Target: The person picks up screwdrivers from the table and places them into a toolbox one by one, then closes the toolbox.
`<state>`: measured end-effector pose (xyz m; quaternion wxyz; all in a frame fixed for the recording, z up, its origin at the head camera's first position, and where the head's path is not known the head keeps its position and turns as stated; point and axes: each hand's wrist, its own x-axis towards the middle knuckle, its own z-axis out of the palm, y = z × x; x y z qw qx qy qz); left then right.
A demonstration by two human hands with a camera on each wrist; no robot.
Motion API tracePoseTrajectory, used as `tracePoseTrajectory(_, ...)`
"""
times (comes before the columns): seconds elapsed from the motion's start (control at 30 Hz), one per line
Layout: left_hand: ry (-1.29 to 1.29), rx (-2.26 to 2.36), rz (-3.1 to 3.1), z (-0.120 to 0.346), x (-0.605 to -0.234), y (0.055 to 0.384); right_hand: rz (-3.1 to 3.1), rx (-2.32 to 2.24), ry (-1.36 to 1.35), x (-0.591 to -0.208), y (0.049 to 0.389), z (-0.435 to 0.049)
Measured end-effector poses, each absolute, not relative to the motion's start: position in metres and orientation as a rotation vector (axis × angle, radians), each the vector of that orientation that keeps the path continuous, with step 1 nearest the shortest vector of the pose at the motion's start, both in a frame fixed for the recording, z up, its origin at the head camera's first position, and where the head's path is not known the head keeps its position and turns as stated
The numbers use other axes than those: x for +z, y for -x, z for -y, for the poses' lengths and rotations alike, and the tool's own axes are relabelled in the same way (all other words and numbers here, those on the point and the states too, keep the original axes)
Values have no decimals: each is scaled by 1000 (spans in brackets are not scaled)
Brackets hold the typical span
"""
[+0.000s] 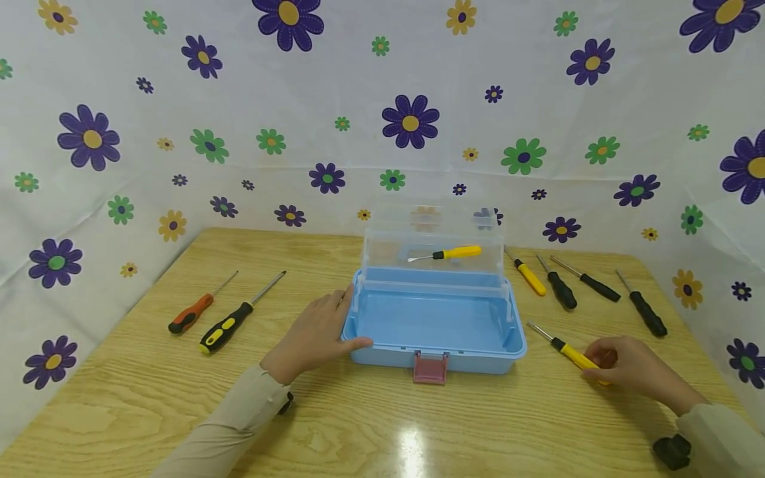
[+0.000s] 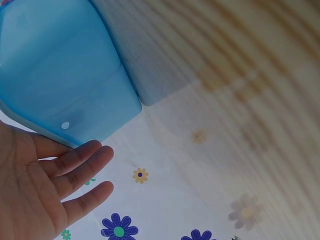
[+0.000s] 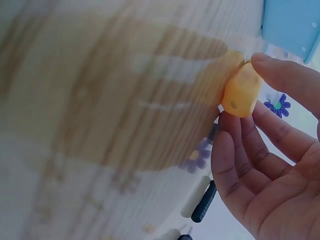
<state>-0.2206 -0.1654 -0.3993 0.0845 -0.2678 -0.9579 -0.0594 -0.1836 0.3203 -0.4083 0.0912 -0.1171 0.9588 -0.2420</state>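
Note:
A light blue toolbox (image 1: 436, 362) with a raised clear lid (image 1: 376, 249) and a pink latch (image 1: 430, 369) stands on the wooden table. My left hand (image 1: 317, 332) touches its left end, fingers fairly straight; the left wrist view shows them against the blue wall (image 2: 70, 75). To the right of the box, my right hand (image 1: 630, 372) pinches the handle end of a yellow screwdriver (image 1: 574, 356), its metal tip pointing toward the box. In the right wrist view, thumb and fingers hold the yellow handle (image 3: 242, 92). Another yellow screwdriver (image 1: 460, 252) shows at the lid; whether inside or behind it, I cannot tell.
On the left lie an orange-and-black screwdriver (image 1: 192, 313) and a black-and-yellow one (image 1: 227, 326). Back right are a yellow screwdriver (image 1: 530, 277) and three black-handled ones (image 1: 560, 290), (image 1: 600, 288), (image 1: 648, 314). A flowered cloth (image 1: 358, 86) hangs behind the table.

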Motion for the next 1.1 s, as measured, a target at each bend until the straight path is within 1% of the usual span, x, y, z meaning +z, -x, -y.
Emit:
tracePoseTrajectory(0.57, 788, -185, 2872, 165, -397, 220, -2834, -744, 351, -410, 184, -323)
tracePoseTrajectory(0.87, 796, -174, 2863, 165, -397, 220, -2915, -686, 299, -408, 185, -322)
tracePoseTrajectory(1.1, 801, -168, 2861, 166, -398, 220, -2981, -727, 329, -404, 186, -325)
